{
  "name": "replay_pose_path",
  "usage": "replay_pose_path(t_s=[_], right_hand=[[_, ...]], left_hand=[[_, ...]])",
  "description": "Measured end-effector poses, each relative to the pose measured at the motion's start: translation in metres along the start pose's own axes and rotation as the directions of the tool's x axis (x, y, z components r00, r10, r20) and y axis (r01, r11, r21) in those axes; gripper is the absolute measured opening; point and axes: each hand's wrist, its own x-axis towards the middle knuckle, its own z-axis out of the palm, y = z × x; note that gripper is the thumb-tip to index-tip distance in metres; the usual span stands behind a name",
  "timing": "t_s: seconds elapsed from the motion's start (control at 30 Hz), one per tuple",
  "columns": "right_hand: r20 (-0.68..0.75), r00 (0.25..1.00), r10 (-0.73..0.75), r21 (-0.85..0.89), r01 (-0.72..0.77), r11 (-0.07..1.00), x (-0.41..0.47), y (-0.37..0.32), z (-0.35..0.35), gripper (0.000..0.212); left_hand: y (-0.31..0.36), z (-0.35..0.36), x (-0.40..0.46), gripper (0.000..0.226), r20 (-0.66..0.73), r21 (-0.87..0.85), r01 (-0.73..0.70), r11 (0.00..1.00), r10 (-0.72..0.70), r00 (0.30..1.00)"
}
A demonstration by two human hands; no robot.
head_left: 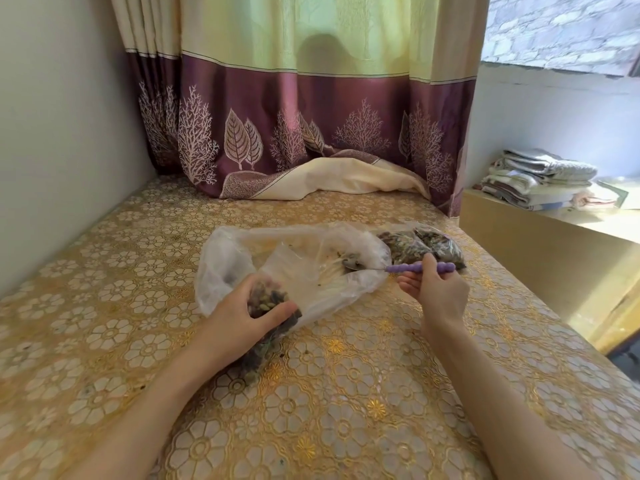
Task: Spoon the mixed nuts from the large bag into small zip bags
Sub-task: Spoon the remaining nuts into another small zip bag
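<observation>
A large clear plastic bag (242, 258) lies open on the table, holding only a few nuts near its right side. My left hand (239, 318) grips a small zip bag (268, 336) partly full of mixed nuts, at the big bag's front edge. My right hand (438, 294) holds a spoon by its purple beaded handle (420, 267). The spoon's metal bowl (356, 265) reaches inside the large bag among the few nuts. Filled small bags of nuts (422, 245) lie just behind my right hand.
The table carries a gold floral cloth (346, 393). A purple and cream curtain (311, 140) hangs at the back, its hem resting on the table. A wall runs along the left. To the right stands a lower wooden ledge (540, 237) with folded towels (540, 180).
</observation>
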Motion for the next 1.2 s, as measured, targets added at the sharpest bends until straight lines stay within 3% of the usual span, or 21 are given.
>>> replay_pose_path(t_s=[0.2,0.4,0.53,0.8,1.07,1.2], right_hand=[[0.041,0.993,-0.107,-0.058,0.109,0.992,-0.009,0.001,0.005,0.03],[0.129,0.99,0.052,0.13,-0.069,0.989,-0.009,0.001,0.003,0.027],[0.12,0.991,0.057,0.159,-0.076,0.984,-0.01,0.001,0.001,0.034],[0.157,0.987,-0.03,0.043,0.024,0.999,-0.011,0.002,0.009,0.038],[0.065,0.998,-0.025,0.072,0.02,0.997,-0.001,0.002,0.009,0.039],[0.107,0.994,-0.036,0.081,0.028,0.996,-0.003,0.002,0.012,0.047]], left_hand=[[0.002,0.0,0.0,0.056,0.017,-0.017,0.006,1.0,-0.006,1.0],[0.002,0.0,-0.001,0.056,0.014,-0.01,0.009,1.0,-0.009,1.0],[0.003,0.0,-0.001,0.055,0.018,-0.014,0.007,1.0,-0.007,1.0],[0.003,0.0,-0.001,0.055,0.014,-0.001,0.005,1.0,-0.005,1.0],[0.004,0.0,-0.001,0.056,0.012,-0.005,-0.001,1.0,0.001,1.0],[0.004,0.0,0.0,0.056,0.01,-0.02,0.001,1.0,0.0,1.0]])
